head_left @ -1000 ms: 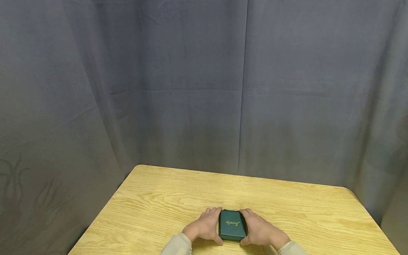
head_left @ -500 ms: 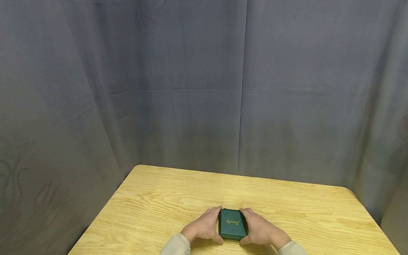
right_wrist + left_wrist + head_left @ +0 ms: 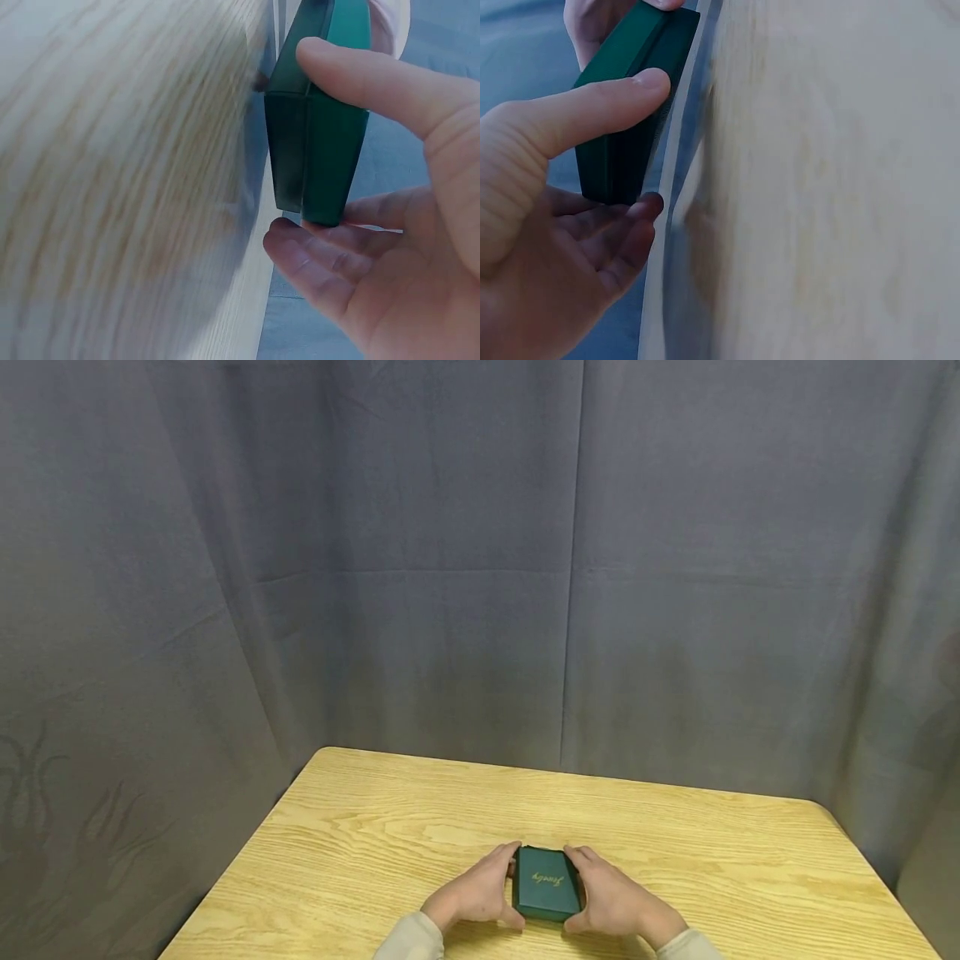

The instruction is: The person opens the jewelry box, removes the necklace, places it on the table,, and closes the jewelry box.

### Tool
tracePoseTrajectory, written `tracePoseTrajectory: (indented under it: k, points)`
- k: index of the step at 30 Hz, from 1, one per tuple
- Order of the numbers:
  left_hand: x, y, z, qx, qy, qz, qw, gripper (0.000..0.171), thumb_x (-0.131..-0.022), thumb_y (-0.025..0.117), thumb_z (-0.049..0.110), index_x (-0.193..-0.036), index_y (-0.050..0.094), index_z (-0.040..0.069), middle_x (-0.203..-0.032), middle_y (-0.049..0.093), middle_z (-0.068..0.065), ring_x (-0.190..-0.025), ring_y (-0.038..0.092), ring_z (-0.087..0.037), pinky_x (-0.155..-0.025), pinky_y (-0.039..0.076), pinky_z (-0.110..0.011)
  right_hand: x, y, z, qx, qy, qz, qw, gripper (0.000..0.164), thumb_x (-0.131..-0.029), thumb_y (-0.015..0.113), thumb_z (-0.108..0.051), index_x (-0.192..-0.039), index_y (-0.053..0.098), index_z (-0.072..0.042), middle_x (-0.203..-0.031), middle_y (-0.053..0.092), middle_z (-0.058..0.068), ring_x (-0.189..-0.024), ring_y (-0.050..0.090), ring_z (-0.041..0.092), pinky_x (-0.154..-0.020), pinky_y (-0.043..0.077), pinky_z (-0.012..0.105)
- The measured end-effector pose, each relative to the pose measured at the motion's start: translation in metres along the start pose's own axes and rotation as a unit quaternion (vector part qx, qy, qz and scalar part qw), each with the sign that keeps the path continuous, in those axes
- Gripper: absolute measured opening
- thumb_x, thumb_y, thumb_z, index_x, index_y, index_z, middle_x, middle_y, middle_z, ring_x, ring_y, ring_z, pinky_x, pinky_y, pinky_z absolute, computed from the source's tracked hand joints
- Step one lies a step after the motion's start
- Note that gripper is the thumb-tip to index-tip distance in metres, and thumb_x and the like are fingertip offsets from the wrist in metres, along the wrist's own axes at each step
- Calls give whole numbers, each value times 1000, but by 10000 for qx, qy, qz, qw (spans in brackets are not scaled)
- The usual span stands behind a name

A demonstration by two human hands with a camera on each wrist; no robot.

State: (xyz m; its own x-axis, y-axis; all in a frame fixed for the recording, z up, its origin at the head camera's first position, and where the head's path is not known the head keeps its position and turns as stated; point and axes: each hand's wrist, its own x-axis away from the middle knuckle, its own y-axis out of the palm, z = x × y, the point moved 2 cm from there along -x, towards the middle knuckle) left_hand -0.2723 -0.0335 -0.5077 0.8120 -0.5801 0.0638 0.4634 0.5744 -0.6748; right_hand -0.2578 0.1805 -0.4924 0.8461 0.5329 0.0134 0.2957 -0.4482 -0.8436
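Observation:
A dark green jewelry box point(image 3: 546, 885), closed, bears gold lettering on its top that reads upside down from here. My left hand point(image 3: 478, 890) grips its left side, with the thumb at the near edge and the fingers at the far edge. On the other side my right hand point(image 3: 609, 895) holds it the same way. In the left wrist view the thumb lies across the near wall of the box point(image 3: 622, 127), and a gap shows between box and tabletop. The right wrist view shows the fingertips right at the far end of the box point(image 3: 322, 157).
The light wood-grain table point(image 3: 420, 810) spreads out beyond and to both sides of the hands, its rounded far corners visible. Grey curtains point(image 3: 450, 568) hang behind it and along both sides.
Both hands and the jewelry box have shifted very slightly up in the head view. The grip looks the same.

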Motion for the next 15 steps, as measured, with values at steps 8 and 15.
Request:
tracePoseTrajectory:
  k: [8,15]
  points:
    - [1,-4,-2,401,122,55,9991,105,-66,88,18,-147,23,1,-117,45,4,-100,51,-9,-89,44,-31,1,-3,-1,-99,-28,114,9999,101,-68,83,-42,-140,33,9,-131,44,13,-111,51,26,-89,45,45]
    - [0,-7,-4,867,404,198,9952,105,-67,87,14,-148,21,1,-124,43,3,-96,49,-6,-86,45,-28,3,-9,-1,-306,-232,330,9987,99,-69,83,-40,-139,34,9,-128,45,13,-106,53,24,-81,50,34]
